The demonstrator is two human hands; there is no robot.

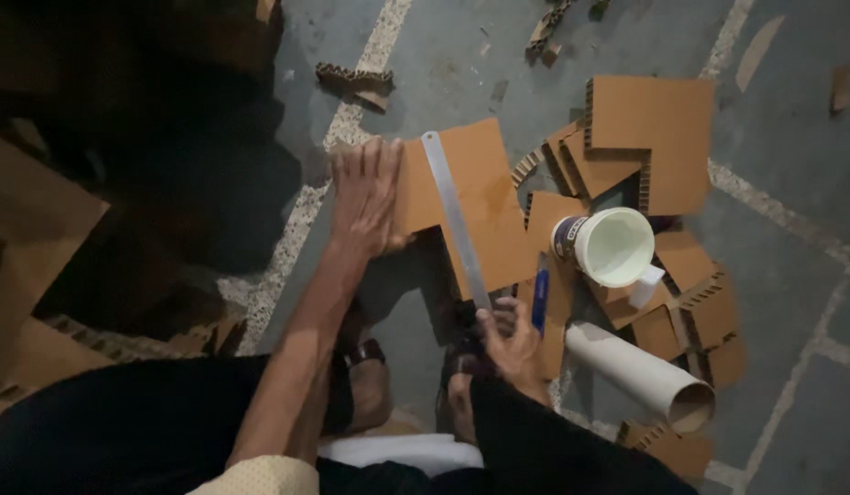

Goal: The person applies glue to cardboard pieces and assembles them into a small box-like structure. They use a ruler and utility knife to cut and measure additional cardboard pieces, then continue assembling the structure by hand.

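My left hand (365, 197) lies flat, fingers together, on the left edge of a brown L-shaped cardboard piece (485, 197) on the floor. A long steel ruler (454, 220) lies across that piece from its top edge down toward me. My right hand (509, 339) grips the near end of the ruler. A blue pen-like tool (540, 298) lies just right of that hand on the cardboard.
A white plastic tub (613, 246) stands on cardboard offcuts to the right. A cardboard tube (640, 376) lies below it. A larger notched cardboard piece (650, 128) sits at the back right. Several cardboard scraps (356, 81) litter the grey floor. My sandalled feet (365, 385) are underneath.
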